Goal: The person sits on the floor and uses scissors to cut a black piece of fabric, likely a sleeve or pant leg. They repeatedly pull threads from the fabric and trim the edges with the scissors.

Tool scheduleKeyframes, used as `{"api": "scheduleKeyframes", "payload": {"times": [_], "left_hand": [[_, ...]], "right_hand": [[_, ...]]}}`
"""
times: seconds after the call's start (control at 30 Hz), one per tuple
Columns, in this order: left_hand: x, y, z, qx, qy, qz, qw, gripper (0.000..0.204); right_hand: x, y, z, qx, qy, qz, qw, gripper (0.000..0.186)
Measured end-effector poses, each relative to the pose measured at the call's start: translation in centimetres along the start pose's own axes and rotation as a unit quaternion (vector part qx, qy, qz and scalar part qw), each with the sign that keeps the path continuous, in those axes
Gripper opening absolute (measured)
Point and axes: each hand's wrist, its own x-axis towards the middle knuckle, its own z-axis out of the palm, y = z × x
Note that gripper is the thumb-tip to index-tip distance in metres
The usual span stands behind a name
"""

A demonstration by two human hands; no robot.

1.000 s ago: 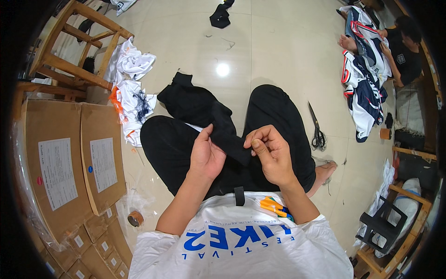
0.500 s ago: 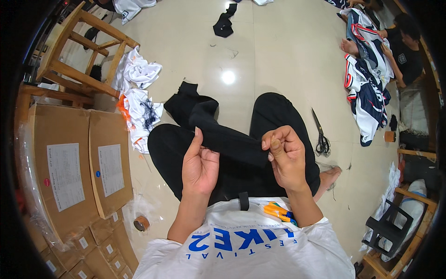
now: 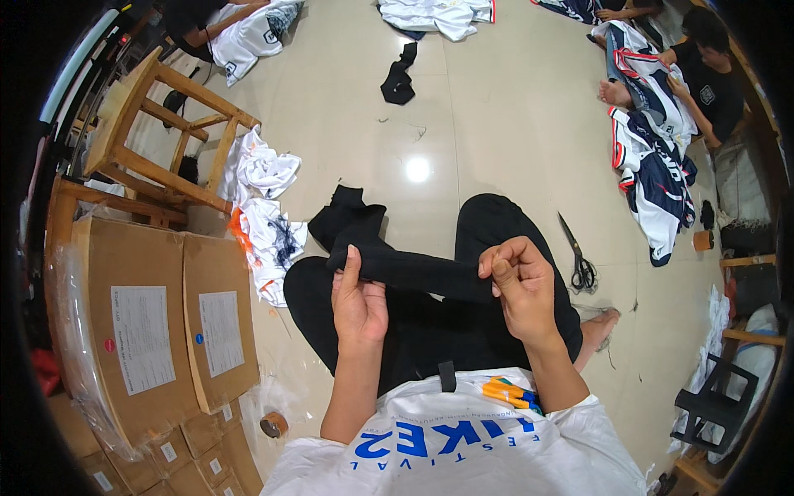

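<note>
A long strip of black fabric stretches sideways above my crossed legs in black trousers, its bunched end lying beyond my left knee. My left hand is closed on the strip's left part, thumb on top and palm turned upward. My right hand pinches the strip's right end between bent fingers and thumb. Large black-handled scissors lie on the floor beside my right knee.
Cardboard boxes, a wooden stool and white cloth pieces are at left. A co-worker handles navy-and-white jerseys at right, near a black plastic stool. Others work at the far edge. Another black piece lies ahead.
My hands have moved apart, mostly the right one rightward, pulling the black strip out more level. The view has tilted, so the surroundings sit lower and more of the far floor shows.
</note>
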Motion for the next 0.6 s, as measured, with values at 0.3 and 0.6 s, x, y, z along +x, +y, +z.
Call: {"api": "scheduleKeyframes", "payload": {"times": [0.3,0.6], "left_hand": [[2.4,0.2,1.7,-0.072,-0.066,-0.064,0.993,0.025],[3.9,0.3,-0.7,-0.078,-0.045,0.006,0.996,0.028]], "right_hand": [[0.9,-0.3,-0.4,0.007,-0.008,-0.024,1.000,0.017],[1.0,0.2,-1.9,0.123,0.015,-0.011,0.992,0.015]]}}
